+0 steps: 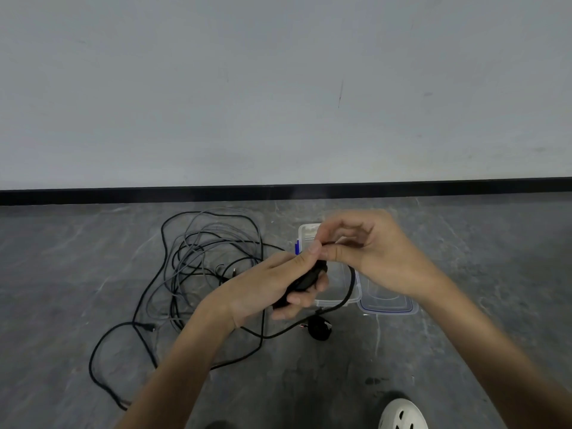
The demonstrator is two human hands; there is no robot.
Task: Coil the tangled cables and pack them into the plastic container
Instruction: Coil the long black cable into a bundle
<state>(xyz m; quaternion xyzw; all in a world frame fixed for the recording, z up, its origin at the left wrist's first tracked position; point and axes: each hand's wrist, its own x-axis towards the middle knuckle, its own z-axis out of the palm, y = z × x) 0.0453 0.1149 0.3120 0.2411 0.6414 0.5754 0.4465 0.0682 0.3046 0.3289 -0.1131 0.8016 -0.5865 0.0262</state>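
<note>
A tangle of black and grey cables (198,258) sprawls on the grey floor at centre left. My left hand (272,286) grips a small bundle of coiled black cable (306,281) in its palm. My right hand (368,255) pinches a strand of the same black cable between thumb and fingers just above the bundle. From there the strand loops down past the clear plastic container (337,297), which lies open on the floor behind my hands. A finished black coil (320,329) lies on the floor in front of the container.
The container's clear lid (388,303) with a blue seal lies to the right of it. A white perforated shoe (402,413) shows at the bottom edge. A pale wall with a black skirting strip (278,191) bounds the floor behind.
</note>
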